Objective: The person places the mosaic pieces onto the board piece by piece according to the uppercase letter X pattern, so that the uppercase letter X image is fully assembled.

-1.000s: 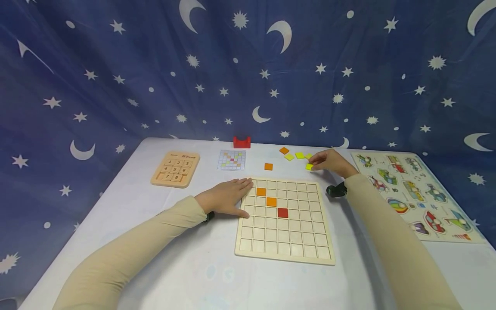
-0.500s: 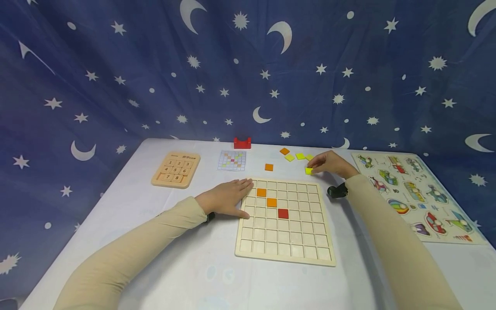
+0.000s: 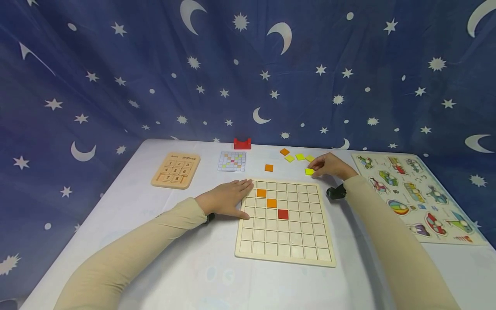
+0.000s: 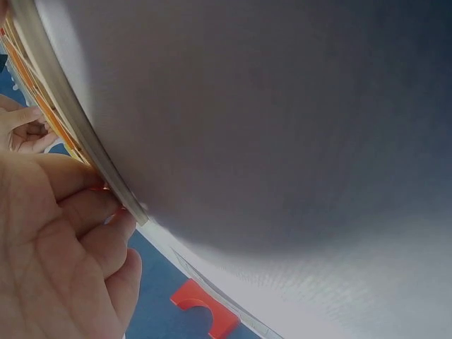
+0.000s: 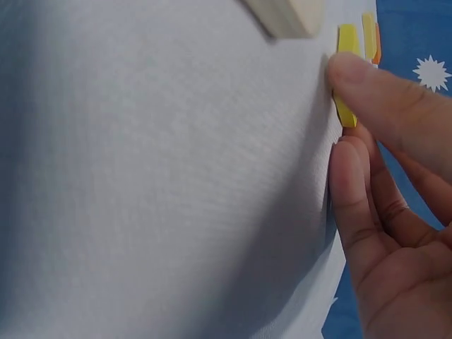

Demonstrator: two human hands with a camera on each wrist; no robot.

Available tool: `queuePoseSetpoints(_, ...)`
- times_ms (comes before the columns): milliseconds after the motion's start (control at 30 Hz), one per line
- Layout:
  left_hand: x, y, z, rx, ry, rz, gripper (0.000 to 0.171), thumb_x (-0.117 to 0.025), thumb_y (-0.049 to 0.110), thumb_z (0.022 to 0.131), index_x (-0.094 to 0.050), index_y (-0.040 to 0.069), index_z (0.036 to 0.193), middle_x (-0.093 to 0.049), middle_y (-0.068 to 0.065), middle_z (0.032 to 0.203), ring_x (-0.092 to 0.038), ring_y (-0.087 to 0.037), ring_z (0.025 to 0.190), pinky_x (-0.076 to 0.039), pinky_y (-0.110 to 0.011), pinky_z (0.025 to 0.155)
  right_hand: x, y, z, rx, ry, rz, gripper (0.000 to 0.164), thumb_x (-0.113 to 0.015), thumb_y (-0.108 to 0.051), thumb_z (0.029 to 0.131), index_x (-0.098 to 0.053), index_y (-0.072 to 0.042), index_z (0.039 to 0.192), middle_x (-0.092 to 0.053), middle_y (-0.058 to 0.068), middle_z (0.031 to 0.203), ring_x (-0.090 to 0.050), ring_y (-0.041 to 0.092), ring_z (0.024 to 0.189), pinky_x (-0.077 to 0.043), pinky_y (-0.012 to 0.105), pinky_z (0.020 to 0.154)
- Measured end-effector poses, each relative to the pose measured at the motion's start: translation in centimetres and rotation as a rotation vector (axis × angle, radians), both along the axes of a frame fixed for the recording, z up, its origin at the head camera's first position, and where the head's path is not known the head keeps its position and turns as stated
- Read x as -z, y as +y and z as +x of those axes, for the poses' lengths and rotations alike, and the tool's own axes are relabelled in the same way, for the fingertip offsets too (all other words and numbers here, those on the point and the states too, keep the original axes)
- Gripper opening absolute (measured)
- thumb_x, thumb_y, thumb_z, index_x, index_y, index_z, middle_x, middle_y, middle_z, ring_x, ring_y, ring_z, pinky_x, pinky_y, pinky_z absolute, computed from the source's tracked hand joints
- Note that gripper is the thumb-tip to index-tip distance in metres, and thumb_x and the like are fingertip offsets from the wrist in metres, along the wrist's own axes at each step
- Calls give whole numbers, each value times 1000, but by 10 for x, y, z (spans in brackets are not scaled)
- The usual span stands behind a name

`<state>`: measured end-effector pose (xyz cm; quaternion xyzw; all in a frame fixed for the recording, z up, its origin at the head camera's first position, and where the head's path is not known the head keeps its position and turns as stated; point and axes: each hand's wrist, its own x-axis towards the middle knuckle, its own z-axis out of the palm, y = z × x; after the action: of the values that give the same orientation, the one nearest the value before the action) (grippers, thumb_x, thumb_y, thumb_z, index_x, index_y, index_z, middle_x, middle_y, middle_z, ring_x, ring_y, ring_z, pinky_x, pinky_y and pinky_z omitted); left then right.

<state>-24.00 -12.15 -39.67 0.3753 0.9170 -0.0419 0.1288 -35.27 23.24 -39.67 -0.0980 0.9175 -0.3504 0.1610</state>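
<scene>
My left hand (image 3: 224,198) rests along the left edge of a pale wooden grid board (image 3: 286,260), fingers extended over its upper left corner and thumb on its side. Two orange tiles (image 3: 261,193) and a red tile (image 3: 283,214) sit in the board's cells on a diagonal. Beyond the board's far right corner, my right hand (image 3: 331,165) pinches a yellow square tile (image 3: 309,172) low over the table. In the right wrist view the thumb presses against the edge of this yellow tile (image 5: 346,109), with the other fingers curled beside it.
Several loose yellow tiles (image 3: 300,157) and two orange ones (image 3: 269,168) lie behind the board. A printed grid card (image 3: 231,161), a red stand (image 3: 242,144) and a wooden number puzzle (image 3: 176,170) are at the back left. A picture puzzle board (image 3: 420,198) lies at right.
The yellow tile under my right hand has slid slightly toward the board, with the fingers following it. My left hand stays on the board's edge.
</scene>
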Motion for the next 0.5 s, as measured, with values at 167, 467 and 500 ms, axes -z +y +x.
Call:
queuePoseSetpoints(167, -2, 1, 1, 4, -2, 1, 98, -49, 68, 84, -16, 3, 150, -13, -12, 158, -15, -25, 147, -17, -38, 121, 3, 1, -3, -4, 10, 17, 36, -78, -3, 72, -68, 5, 105, -69, 5, 87, -54, 8, 74, -46, 17, 67)
queuePoseSetpoints(467, -4, 1, 3, 3, -3, 0, 99, -49, 68, 84, -17, 3, 150, -14, -12, 158, -15, -25, 147, -16, -38, 121, -5, -1, 8, -17, 19, -1, 36, -79, -7, 73, -69, 1, 105, -66, 2, 84, -53, 11, 76, -46, 19, 68)
queuePoseSetpoints(500, -4, 0, 3, 3, -4, -1, 99, -49, 68, 84, -17, 3, 150, -14, -12, 158, -15, -25, 147, -16, -38, 121, -7, -2, 11, -30, 26, -14, 36, -79, -7, 73, -68, 1, 105, -66, 2, 84, -54, 11, 76, -47, 19, 68)
